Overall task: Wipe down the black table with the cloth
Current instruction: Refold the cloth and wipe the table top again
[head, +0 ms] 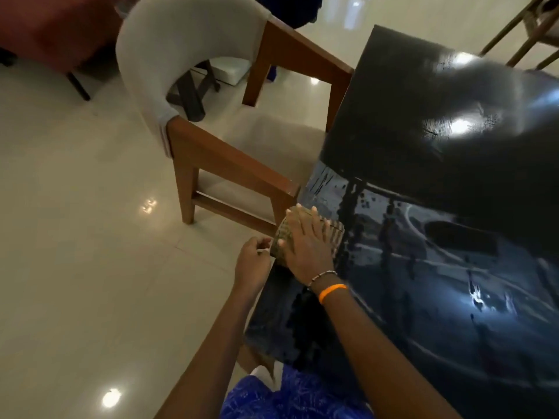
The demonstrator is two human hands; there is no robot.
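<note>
Head view looks down on a glossy black desk [438, 207] streaked with wet smears near the person and duller toward its far end. At the desk's left edge, the right hand [305, 246] presses flat, fingers straight, on the striped cloth [284, 234]; just beside it, off the edge, the left hand [252, 264] is loosely curled, pinching something small and pale. Wiping seems underway, with the far end probably left.
</note>
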